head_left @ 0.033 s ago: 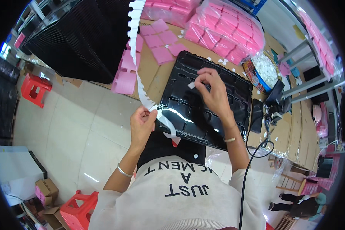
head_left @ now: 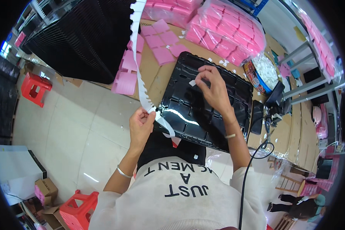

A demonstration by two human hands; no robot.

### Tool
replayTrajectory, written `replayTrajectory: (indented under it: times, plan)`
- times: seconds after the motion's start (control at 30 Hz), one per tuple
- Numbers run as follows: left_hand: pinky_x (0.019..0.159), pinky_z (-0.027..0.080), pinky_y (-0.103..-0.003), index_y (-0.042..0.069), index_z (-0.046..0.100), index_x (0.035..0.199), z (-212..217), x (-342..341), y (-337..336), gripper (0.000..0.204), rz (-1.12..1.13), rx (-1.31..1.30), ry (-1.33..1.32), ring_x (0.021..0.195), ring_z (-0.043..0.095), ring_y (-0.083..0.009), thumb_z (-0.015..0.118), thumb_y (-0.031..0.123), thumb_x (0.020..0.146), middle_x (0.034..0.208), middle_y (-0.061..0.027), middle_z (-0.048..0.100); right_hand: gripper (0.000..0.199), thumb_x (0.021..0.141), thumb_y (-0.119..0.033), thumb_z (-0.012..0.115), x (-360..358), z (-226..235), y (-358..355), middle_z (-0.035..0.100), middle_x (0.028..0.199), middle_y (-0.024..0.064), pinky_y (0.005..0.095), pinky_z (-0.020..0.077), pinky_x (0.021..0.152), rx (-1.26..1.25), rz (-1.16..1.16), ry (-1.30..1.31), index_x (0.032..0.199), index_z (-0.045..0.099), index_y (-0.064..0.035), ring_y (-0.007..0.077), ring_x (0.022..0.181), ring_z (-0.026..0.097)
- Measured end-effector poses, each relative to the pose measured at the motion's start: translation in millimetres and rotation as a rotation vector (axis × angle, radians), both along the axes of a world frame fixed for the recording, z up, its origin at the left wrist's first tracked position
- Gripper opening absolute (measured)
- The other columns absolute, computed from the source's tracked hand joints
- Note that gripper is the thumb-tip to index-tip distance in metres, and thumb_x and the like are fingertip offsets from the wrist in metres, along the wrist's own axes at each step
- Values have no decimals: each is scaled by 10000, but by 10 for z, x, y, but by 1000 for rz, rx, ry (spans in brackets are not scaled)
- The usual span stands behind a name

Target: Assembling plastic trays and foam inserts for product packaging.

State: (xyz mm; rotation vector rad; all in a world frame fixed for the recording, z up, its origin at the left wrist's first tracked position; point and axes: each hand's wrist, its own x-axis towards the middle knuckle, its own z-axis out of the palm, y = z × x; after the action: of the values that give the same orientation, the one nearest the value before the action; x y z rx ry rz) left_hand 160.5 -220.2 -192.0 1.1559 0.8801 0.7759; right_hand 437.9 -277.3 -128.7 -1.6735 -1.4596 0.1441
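Note:
My left hand (head_left: 141, 125) pinches a long white strip (head_left: 140, 85) with a notched edge between thumb and fingers. The strip runs up past the top of the view, and its loose end hangs at the near left corner of a black plastic tray (head_left: 176, 103). The tray, with shallow rectangular compartments, lies at the table's near edge. Over its far half, my right hand (head_left: 215, 92) holds a small white piece (head_left: 192, 82) at the tips of thumb and forefinger. Whether that piece touches the tray I cannot tell.
Pink foam pads (head_left: 163, 42) lie beyond the tray, near plastic-wrapped pink bundles (head_left: 222, 32). A tub (head_left: 265, 71) of white bits stands at far right. Stacked black trays (head_left: 80, 42) rise at left. A black cable (head_left: 246, 184) crosses my right side. Red stools (head_left: 36, 90) stand on the floor.
My right hand and the small white piece have shifted very slightly away from me. My left hand still pinches the strip in nearly the same place.

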Motion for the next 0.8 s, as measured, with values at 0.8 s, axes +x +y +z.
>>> replayTrajectory:
  times: [0.8]
  plan:
    - [524,370,-201,17,663,917,-118,-285,297,98,-446,-229,-101,585,522,-44,751,60,926,795,-34,675,102,903,-95,681,794,-566,1083,611,891,145,438,513,755,-175,32,-361,974,641,-34,344,835,641]
